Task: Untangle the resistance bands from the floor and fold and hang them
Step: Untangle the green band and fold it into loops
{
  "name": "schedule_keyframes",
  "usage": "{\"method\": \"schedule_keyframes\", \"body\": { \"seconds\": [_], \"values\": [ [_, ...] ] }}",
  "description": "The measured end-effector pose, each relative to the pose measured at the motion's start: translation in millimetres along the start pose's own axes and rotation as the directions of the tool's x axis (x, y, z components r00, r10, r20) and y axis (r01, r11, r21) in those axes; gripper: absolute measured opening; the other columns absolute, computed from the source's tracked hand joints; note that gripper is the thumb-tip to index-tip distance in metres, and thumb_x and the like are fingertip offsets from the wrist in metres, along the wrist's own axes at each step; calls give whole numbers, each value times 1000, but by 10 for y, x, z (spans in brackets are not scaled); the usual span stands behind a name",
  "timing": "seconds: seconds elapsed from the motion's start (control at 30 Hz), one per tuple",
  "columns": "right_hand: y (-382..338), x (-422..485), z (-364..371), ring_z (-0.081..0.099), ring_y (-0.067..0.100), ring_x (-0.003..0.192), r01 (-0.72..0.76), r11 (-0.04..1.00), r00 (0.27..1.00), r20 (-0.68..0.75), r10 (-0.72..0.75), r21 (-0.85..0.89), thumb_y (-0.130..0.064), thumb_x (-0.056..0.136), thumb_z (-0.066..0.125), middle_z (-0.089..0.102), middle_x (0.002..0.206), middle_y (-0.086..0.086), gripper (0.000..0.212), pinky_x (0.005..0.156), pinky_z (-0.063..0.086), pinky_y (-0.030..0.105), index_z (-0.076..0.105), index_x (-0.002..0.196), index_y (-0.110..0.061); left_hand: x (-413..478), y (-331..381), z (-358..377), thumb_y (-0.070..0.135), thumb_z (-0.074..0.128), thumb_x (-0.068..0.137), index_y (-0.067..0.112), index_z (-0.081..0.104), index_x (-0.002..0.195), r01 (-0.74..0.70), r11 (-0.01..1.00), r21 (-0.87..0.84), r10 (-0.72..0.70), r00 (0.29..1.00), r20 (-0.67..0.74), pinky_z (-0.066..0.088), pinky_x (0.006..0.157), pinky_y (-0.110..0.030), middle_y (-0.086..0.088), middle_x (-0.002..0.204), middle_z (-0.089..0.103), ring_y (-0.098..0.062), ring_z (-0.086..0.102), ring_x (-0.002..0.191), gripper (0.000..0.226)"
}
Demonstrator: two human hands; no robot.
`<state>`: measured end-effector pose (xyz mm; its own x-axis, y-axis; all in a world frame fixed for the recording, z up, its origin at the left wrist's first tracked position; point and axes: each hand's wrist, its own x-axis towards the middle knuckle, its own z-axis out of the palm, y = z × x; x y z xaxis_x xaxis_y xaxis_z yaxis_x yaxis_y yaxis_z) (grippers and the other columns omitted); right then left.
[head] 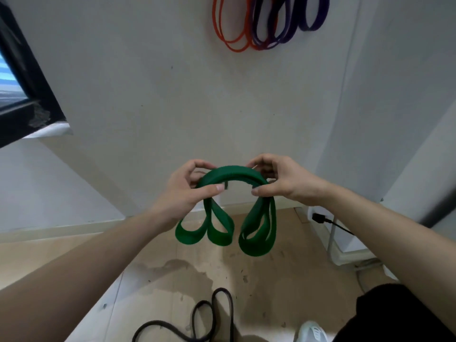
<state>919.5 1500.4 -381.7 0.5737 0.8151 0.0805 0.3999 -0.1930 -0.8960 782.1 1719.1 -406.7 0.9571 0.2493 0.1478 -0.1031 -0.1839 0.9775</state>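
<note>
Right now the person is holding the green band [234, 171] up at about chest height in front of the wall [172, 107], gathered into several layers. The left hand [187, 191] is pinching one side of the arched top, thumb in front and fingers curled behind. The right hand [278, 178] is pinching the other side the same way. Gripping at two points seems meant to keep the stacked layers aligned, so the fold is not springing apart while the loops are dangling freely below, two on the left and a thicker bunch on the right.

Above, the orange band [236, 49] and the purple bands [312, 28] are hanging against the wall in neat loops; their hook is out of view. I'd judge the green one is heading for the same spot, and the arch at its top is being shaped to slip over whatever holds them.

Down on the floor [172, 280] a black band [222, 290] is lying in loose curls near the person's shoe [312, 332], not yet folded.
</note>
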Motion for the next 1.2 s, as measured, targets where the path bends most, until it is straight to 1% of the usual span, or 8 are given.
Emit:
{"method": "schedule_keyframes", "body": {
  "seconds": [0.17,0.33,0.43,0.6,0.77,0.93,1.07,1.2],
  "values": [
    [-151,6,1,70,16,104,52,992,996,-64,-60,-118,-2,83,78,71,110,4,48,95,58,40,57,125,-14,91,241,4,7,77,82,7,62,115,-66,997,-32,61,989,-132,54,71,-22,-5,89,78,-12,72,78,36],
    [-439,117,-55,67,14,109,135,989,964,-224,-144,-56,-7,90,71,67,117,1,46,94,58,35,54,130,-21,290,621,-47,14,77,84,18,66,110,-130,992,-7,125,965,-230,54,78,-26,-2,95,78,-11,72,85,29],
    [-698,265,-130,67,14,107,185,982,940,-288,-185,-27,-7,91,70,68,115,2,42,85,58,26,57,127,-23,459,985,-121,19,78,84,22,67,109,-169,985,34,172,947,-271,56,78,-24,2,93,77,-8,72,84,27],
    [-1263,632,-392,69,15,100,279,960,866,-436,-244,17,-5,89,73,69,113,1,39,86,59,30,62,122,-22,814,1584,-318,25,79,85,23,68,103,-246,963,105,268,901,-341,54,73,-24,-1,98,73,-15,72,82,22],
    [-1941,1068,-674,70,16,93,389,918,784,-498,-371,-73,-2,88,73,69,109,0,31,79,59,25,67,111,-22,1168,2156,-620,25,78,85,18,67,103,-307,937,170,350,853,-387,58,79,-31,-7,100,71,-19,72,82,22],
    [-2476,1539,-895,69,19,94,431,890,741,-505,-443,-149,-4,90,70,69,109,-3,28,79,61,28,67,112,-23,1500,2615,-910,26,79,84,19,66,102,-342,935,91,346,831,-436,59,85,-35,-5,99,72,-22,71,87,24],
    [-2834,1947,-1070,67,15,105,471,863,705,-511,-491,-180,-6,91,69,69,115,-2,31,94,58,36,67,119,-21,1771,2863,-1036,31,77,87,20,63,104,-396,915,81,379,770,-513,58,88,-36,-2,99,70,-21,71,91,24],
    [-3054,2295,-1196,67,16,107,491,856,689,-528,-497,-164,-10,94,66,67,117,-4,32,96,57,37,64,123,-22,2113,2968,-1079,40,76,83,31,64,94,-438,884,162,438,656,-616,59,89,-41,4,95,70,-19,71,91,19]
  ]
}}
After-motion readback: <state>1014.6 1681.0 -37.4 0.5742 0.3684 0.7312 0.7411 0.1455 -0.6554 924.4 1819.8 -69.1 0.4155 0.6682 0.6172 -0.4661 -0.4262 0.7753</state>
